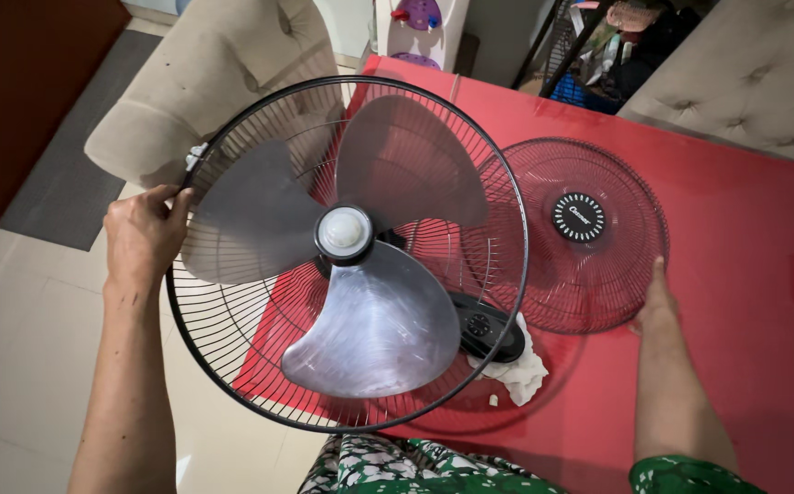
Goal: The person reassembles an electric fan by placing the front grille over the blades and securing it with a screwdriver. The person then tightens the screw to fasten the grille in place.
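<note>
My left hand (pixel 145 236) grips the left rim of a black wire rear fan guard (pixel 223 366), which still carries three translucent grey blades (pixel 374 329) and a white hub cap (pixel 343 230). The fan is tilted over the near edge of a red table (pixel 745 274). The black fan body (pixel 488 327) shows behind the blades, resting on a white cloth (pixel 520 375). My right hand (pixel 658 297) touches the lower right rim of the loose front guard (pixel 598 293), which lies flat on the table with a round black centre badge (pixel 578 217).
A beige tufted sofa arm (pixel 205 82) stands behind the fan on the left, and another tufted cushion (pixel 754 73) at the top right. A grey mat (pixel 77 155) lies on the pale tiled floor. Cluttered items sit beyond the table's far edge.
</note>
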